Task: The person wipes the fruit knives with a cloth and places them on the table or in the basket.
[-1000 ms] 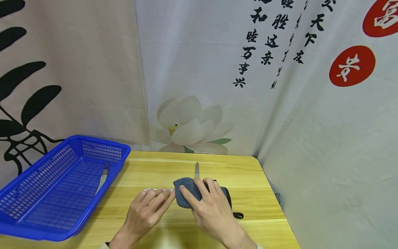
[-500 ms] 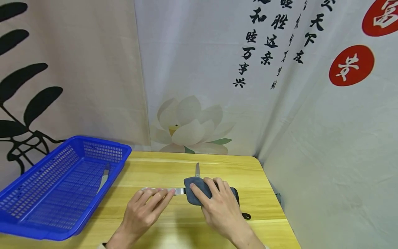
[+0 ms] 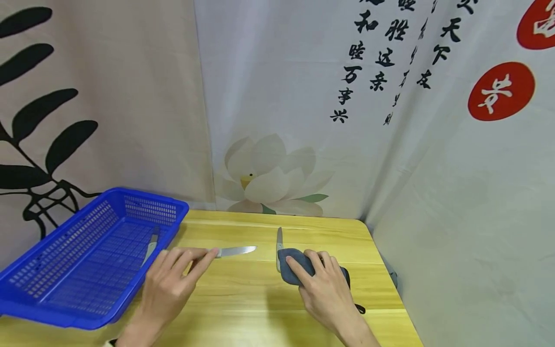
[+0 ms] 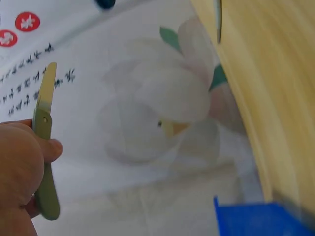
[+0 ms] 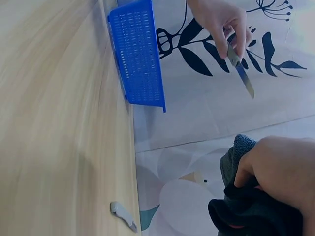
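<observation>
My left hand [image 3: 166,284] pinches a folding knife [image 3: 236,250] by its pale green handle, and the opened blade points right. In the left wrist view the knife [image 4: 47,191] shows its pivot, with thumb and fingers around the handle. My right hand [image 3: 325,291] grips a bunched blue-grey cloth [image 3: 294,265] with black parts and a black loop. Seen from the right wrist, the cloth [image 5: 261,211] is raised off the table, apart from the held blade. A second opened knife [image 3: 279,238] lies on the table just left of the cloth, blade toward the back.
A blue mesh basket [image 3: 82,322] stands at the left, with another pale-handled knife [image 3: 151,246] inside, leaning near its right wall. The wooden table [image 3: 234,308] ends at a printed curtain [image 3: 277,96] behind and on the right.
My left hand has drawn the knife out of the cloth and moved left, so its blade now shows. The right hand has shifted right with the cloth, uncovering more of the table knife.
</observation>
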A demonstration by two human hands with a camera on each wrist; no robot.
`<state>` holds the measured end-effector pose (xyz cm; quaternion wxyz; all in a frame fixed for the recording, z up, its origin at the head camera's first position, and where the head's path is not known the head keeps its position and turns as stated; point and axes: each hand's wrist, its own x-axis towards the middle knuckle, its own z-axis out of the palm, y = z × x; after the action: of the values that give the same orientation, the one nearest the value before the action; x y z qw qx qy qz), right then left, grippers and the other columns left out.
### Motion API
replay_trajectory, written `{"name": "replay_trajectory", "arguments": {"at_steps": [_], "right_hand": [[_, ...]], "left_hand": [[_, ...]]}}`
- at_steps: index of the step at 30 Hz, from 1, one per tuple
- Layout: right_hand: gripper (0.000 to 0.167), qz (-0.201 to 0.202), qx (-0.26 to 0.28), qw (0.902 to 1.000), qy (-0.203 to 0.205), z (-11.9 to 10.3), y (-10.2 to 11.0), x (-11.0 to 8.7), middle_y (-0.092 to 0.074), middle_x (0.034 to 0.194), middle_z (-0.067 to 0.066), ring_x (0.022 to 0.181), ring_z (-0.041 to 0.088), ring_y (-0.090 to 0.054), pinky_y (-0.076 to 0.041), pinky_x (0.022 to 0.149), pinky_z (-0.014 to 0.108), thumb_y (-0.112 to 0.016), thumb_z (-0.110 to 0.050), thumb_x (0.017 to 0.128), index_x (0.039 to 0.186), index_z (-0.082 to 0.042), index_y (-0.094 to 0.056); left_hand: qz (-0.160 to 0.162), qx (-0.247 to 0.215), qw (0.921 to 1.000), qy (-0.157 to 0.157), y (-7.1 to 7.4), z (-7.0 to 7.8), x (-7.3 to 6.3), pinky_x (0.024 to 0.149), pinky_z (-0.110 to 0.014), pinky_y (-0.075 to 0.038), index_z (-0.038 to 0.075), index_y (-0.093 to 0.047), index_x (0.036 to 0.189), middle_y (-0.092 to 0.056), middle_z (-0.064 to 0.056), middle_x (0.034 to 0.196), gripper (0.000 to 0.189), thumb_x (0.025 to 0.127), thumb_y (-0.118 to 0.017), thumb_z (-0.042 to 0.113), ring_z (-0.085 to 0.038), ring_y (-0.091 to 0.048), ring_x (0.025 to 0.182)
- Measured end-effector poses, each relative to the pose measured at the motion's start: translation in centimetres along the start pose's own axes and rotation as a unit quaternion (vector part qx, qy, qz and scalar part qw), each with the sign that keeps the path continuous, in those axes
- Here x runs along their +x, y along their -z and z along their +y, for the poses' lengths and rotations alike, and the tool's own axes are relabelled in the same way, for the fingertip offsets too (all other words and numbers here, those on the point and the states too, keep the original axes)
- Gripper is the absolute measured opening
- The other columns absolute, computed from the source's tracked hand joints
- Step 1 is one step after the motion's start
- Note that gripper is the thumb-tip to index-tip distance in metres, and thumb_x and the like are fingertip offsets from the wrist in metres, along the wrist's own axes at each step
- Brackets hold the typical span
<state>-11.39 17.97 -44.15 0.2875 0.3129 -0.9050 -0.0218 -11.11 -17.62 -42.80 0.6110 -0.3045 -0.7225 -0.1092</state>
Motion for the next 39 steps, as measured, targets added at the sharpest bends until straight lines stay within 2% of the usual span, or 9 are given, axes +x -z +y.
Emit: {"name": "replay_trajectory", "arguments": {"at_steps": [7,12,13,16,19,22,28,31,39], "right_hand": [[0.067,0.004,0.011,0.9999,-0.011,0.7,-0.8,-1.6,-0.071,0.130,0.011,0.107,0.029,-0.063,-0.055,0.089,0.043,-0.091,-0.017,0.083,0.146,-0.030,-0.074],[0.065,-0.001,0.014,0.9997,-0.022,1.1,-1.1,-2.5,-0.072,0.130,0.010,0.108,0.028,-0.064,-0.057,0.092,0.044,-0.091,-0.017,0.085,0.146,-0.031,-0.074],[0.065,-0.003,0.015,0.9996,-0.025,1.2,-1.2,-2.7,-0.072,0.130,0.010,0.108,0.028,-0.064,-0.057,0.091,0.044,-0.091,-0.017,0.085,0.147,-0.031,-0.074],[0.067,-0.010,0.017,0.9992,-0.034,1.3,-1.2,-3.1,-0.071,0.131,0.010,0.108,0.027,-0.063,-0.057,0.092,0.044,-0.091,-0.017,0.085,0.148,-0.031,-0.074],[0.067,-0.019,0.020,0.9988,-0.040,1.4,-1.3,-3.4,-0.072,0.132,0.010,0.108,0.027,-0.063,-0.058,0.092,0.044,-0.091,-0.017,0.085,0.148,-0.032,-0.073],[0.067,-0.025,0.023,0.9984,-0.045,1.5,-1.4,-3.6,-0.072,0.132,0.010,0.108,0.027,-0.062,-0.058,0.094,0.045,-0.090,-0.016,0.086,0.149,-0.032,-0.073],[0.067,-0.035,0.024,0.9978,-0.051,1.5,-1.6,-4.1,-0.071,0.133,0.010,0.107,0.026,-0.061,-0.057,0.093,0.044,-0.090,-0.016,0.087,0.149,-0.032,-0.073],[0.067,-0.034,0.022,0.9978,-0.052,1.5,-1.7,-4.3,-0.071,0.132,0.009,0.106,0.026,-0.061,-0.057,0.092,0.044,-0.089,-0.016,0.086,0.149,-0.032,-0.073],[0.066,-0.024,0.013,0.9984,-0.048,1.4,-1.8,-4.6,-0.071,0.130,0.008,0.103,0.023,-0.060,-0.056,0.089,0.043,-0.089,-0.016,0.085,0.148,-0.032,-0.074]], "left_hand": [[-0.083,0.008,0.9926,0.088,2.9,-4.7,-0.9,0.060,-0.046,-0.044,0.010,-0.088,0.120,-0.079,-0.015,0.099,0.041,0.115,-0.047,0.008,-0.036,-0.067,0.080],[-0.161,0.023,0.9757,0.147,4.7,-8.1,-1.7,0.056,-0.039,-0.045,0.012,-0.087,0.122,-0.078,-0.011,0.102,0.059,0.125,-0.036,0.042,-0.030,-0.066,0.077],[-0.178,0.022,0.9708,0.159,4.9,-8.8,-1.9,0.054,-0.036,-0.044,0.012,-0.087,0.122,-0.078,-0.011,0.102,0.050,0.123,-0.045,0.040,-0.028,-0.065,0.075],[-0.232,0.018,0.9494,0.211,5.5,-10.8,-2.4,0.051,-0.029,-0.041,0.006,-0.085,0.123,-0.078,-0.013,0.103,0.021,0.110,-0.077,0.019,-0.025,-0.064,0.071],[-0.282,0.020,0.9209,0.268,5.9,-13.0,-3.1,0.050,-0.025,-0.036,-0.004,-0.081,0.126,-0.075,-0.021,0.100,0.043,0.085,-0.094,-0.005,-0.021,-0.057,0.064],[-0.327,0.021,0.8928,0.309,6.3,-15.0,-4.1,0.050,-0.027,-0.038,-0.012,-0.075,0.129,-0.073,-0.029,0.101,0.044,0.090,-0.091,-0.002,-0.024,-0.059,0.064],[-0.366,-0.003,0.8586,0.359,6.5,-18.5,-5.9,0.058,-0.060,-0.057,-0.019,-0.070,0.131,-0.075,-0.042,0.107,0.046,0.095,-0.088,0.002,-0.055,-0.076,0.083],[-0.383,-0.007,0.8430,0.377,6.5,-19.9,-6.7,0.060,-0.061,-0.058,-0.021,-0.067,0.134,-0.075,-0.043,0.110,0.047,0.098,-0.084,0.004,-0.056,-0.077,0.084],[-0.451,0.007,0.7835,0.428,6.1,-20.7,-7.4,0.101,-0.089,-0.044,-0.018,-0.044,0.160,-0.047,-0.052,0.155,0.081,0.113,-0.070,0.042,-0.076,-0.051,0.131]]}}
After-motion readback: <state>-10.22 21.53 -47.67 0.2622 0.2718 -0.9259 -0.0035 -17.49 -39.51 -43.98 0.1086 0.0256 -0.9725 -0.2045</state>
